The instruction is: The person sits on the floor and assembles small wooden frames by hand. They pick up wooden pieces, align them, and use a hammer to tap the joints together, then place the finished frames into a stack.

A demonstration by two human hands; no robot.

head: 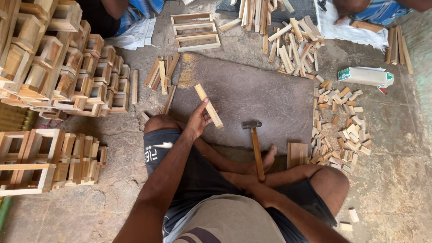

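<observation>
Our left hand (198, 120) is closed around a pale wooden slat (208, 106), fingers wrapped about its lower part, so that the slat slants up and away over the dark stone slab (252, 90) in front of us. Our right hand (256, 183) is mostly hidden behind our crossed legs; it grips the lower end of the wooden handle of a hammer (254, 139), whose metal head rests on the slab, well apart from the slat.

We sit cross-legged on the floor (396, 180) in dark shorts, one bare foot (269, 155) tucked beside the hammer handle. Just to the right of that foot a short flat board (297, 154) lies at the slab's edge. Beyond it a heap of small wooden blocks (342, 126) spreads over the floor. Farther out, near the top, lies a pile of longer sticks (294, 45), and to their right a white and green packet (366, 76). Above the slab's far left corner a few sticks (162, 72) lie loose, and farther up sit three finished rectangular frames (195, 31) side by side.

To our left, stacks of small wooden box frames (67, 58) rise in rows, with another stack (49, 159) lower down beside our left knee. At the top edge, two other people sit on the floor, one at the left (121, 13) and one at the right (378, 9), only partly in view.
</observation>
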